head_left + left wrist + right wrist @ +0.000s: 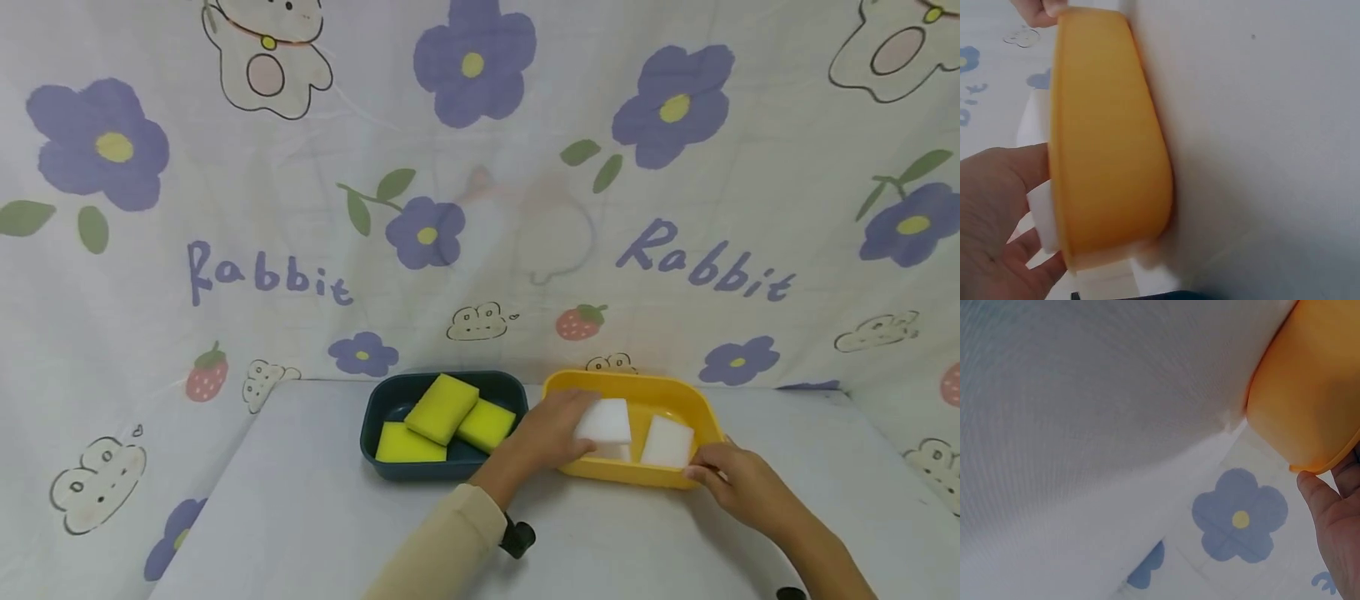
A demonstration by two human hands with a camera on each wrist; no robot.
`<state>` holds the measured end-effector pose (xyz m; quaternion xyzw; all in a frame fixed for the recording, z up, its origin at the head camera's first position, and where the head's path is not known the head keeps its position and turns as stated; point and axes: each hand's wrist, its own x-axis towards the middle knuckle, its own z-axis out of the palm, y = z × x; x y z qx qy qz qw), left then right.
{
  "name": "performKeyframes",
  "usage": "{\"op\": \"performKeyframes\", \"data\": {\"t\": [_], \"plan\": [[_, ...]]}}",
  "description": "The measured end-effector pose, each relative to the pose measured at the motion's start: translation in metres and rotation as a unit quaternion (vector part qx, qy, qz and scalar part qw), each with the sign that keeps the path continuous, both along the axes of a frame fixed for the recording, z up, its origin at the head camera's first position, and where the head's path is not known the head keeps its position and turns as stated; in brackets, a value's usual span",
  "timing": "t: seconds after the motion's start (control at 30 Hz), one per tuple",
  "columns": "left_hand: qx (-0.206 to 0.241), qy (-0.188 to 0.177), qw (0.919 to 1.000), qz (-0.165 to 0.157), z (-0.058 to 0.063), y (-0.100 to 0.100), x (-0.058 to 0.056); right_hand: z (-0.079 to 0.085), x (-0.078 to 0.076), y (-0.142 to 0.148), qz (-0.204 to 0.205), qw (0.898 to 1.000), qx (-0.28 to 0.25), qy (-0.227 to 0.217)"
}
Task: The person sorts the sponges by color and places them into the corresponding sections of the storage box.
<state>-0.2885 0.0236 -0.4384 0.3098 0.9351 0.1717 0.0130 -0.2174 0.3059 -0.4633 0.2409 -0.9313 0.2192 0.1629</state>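
Note:
The yellow plastic tub (622, 472) stands at the back of the table with several white sponges in it. My left hand (553, 429) reaches over its left end and grips a white sponge (606, 421), thumb at the near side. In the left wrist view this sponge (1043, 212) shows between the thumb and fingers, beside the tub's rim. Another white sponge (667, 442) lies in the right part of the tub. At the right front corner, my right hand (738, 483) pinches the rim; the right wrist view shows its thumb (1317, 490) against the rim.
Left of the yellow tub, close by, is a dark teal tub (442, 472) with several yellow-green sponges (442, 408) inside. My left forearm passes in front of its right end. Both tubs stand near the printed cloth (480, 183) hanging behind the white table (300, 500).

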Motion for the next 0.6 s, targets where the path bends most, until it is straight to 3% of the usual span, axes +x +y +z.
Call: {"op": "performKeyframes", "data": {"t": [0.27, 0.6], "plan": [[-0.010, 0.052, 0.9983, 0.026, -0.009, 0.016, -0.009, 0.000, 0.001, 0.001, -0.006, 1.000, 0.001, 0.004], [-0.044, 0.078, 0.9946, 0.052, -0.016, 0.027, -0.018, 0.000, 0.001, 0.000, -0.011, 1.000, 0.007, -0.015]]}}
